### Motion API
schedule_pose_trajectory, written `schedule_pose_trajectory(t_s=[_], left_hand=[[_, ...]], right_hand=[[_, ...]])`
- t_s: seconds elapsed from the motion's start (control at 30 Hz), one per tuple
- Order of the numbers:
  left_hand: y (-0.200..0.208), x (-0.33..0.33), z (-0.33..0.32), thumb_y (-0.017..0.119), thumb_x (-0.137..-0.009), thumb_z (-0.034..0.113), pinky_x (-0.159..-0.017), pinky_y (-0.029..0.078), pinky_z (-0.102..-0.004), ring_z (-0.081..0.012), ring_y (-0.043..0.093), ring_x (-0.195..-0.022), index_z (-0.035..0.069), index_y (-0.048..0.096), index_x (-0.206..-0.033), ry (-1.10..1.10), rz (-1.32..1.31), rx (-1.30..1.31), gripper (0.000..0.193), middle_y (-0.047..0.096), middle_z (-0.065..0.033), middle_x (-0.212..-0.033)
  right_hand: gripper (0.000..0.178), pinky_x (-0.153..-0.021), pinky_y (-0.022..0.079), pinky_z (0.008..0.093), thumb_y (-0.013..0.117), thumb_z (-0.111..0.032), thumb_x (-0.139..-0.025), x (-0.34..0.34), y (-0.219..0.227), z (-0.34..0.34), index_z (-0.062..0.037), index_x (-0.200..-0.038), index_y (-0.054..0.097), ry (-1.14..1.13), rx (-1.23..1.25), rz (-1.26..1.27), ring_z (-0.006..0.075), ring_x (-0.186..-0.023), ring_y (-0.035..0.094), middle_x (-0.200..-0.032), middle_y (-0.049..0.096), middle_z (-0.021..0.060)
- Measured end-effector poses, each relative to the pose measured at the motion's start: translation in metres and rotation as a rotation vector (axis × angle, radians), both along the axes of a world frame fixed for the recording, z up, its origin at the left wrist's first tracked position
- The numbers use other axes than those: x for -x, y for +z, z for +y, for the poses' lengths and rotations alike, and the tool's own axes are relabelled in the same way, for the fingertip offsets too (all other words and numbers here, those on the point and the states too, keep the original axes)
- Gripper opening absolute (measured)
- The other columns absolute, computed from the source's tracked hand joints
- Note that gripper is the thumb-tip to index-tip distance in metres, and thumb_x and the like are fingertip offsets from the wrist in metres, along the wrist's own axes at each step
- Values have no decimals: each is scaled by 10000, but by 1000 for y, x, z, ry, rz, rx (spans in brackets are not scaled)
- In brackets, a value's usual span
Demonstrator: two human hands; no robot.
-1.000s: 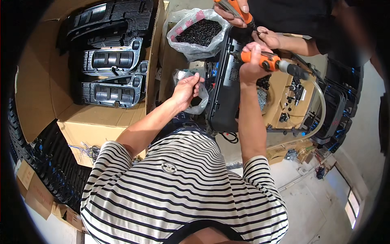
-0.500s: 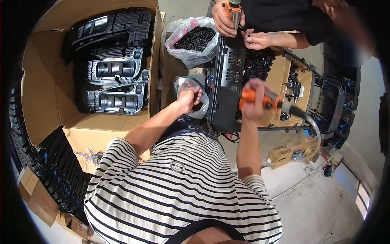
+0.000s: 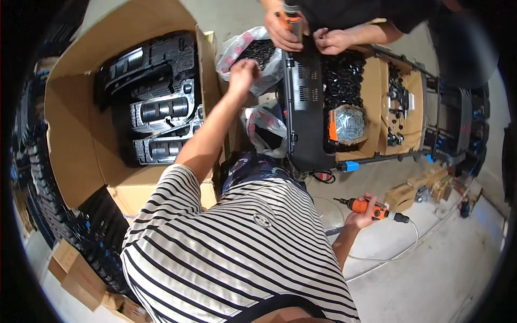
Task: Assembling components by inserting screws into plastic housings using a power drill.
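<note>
Head view: from here I see the right hand (image 3: 362,216), its grip clamped on an orange-and-black cylindrical power screwdriver (image 3: 380,212), off the near right end of the long black slotted plastic panel (image 3: 309,137). The left hand (image 3: 244,71) is at a translucent white plastic bag (image 3: 272,76) of small black parts (image 3: 260,51), left of the panel's far end; its fingertips are hidden, so I cannot tell whether that grip is apart or together. I judge the screwdriver's pale thin cord (image 3: 417,237) could snag if swung against the panel, a dragging wrist could tip the bag and spill parts, and crowding could bump the co-worker's hand (image 3: 283,32) at the panel's far end.
</note>
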State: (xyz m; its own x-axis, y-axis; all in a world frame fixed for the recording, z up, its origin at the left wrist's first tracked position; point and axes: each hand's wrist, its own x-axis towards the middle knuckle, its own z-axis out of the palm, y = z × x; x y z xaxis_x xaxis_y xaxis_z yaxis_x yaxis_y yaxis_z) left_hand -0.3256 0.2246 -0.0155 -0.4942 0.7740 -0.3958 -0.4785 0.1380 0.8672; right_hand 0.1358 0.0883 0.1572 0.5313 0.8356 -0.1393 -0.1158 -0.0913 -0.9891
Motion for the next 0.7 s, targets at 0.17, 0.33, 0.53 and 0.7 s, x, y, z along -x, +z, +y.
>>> schedule_pose_trajectory(t_s=[0.17, 0.33, 0.53, 0.7], left_hand=[[-77, 91, 49, 547, -879, 391, -896, 484, -424, -368, 619, -1059, 69, 619, -1199, -443, 1046, 276, 459, 654, -222, -1104], [-5, 28, 37, 636, -857, 208, -836, 492, -325, -212, 672, -922, 1, 639, -1104, -324, 1120, 237, 322, 701, -135, -1015], [0, -26, -81, 620, -844, 94, -774, 497, -324, -199, 631, -786, -15, 638, -976, -120, 1090, 166, 172, 671, -106, -872], [16, -121, -183, 600, -849, 94, -712, 501, -318, -197, 625, -773, -23, 633, -995, -402, 999, 351, 189, 669, -105, -836]], right_hand=[[245, -626, 527, 305, 701, -63, -835, -37, -21, -6, -31, -999, 521, -180, 50, -114, 183, -707, 585, -850, 618, 114], [219, -645, 512, 327, 698, -78, -803, -146, -110, -39, -47, -984, 578, -243, 141, -159, 172, -722, 607, -836, 620, 62], [279, -672, 492, 320, 714, -107, -676, -239, -192, -16, -13, -918, 612, -126, 526, -470, 168, -689, 604, -745, 621, 37], [292, -714, 499, 358, 701, -92, -670, -305, -279, 24, -22, -942, 620, 26, 489, -647, 250, -751, 644, -788, 657, 103]])
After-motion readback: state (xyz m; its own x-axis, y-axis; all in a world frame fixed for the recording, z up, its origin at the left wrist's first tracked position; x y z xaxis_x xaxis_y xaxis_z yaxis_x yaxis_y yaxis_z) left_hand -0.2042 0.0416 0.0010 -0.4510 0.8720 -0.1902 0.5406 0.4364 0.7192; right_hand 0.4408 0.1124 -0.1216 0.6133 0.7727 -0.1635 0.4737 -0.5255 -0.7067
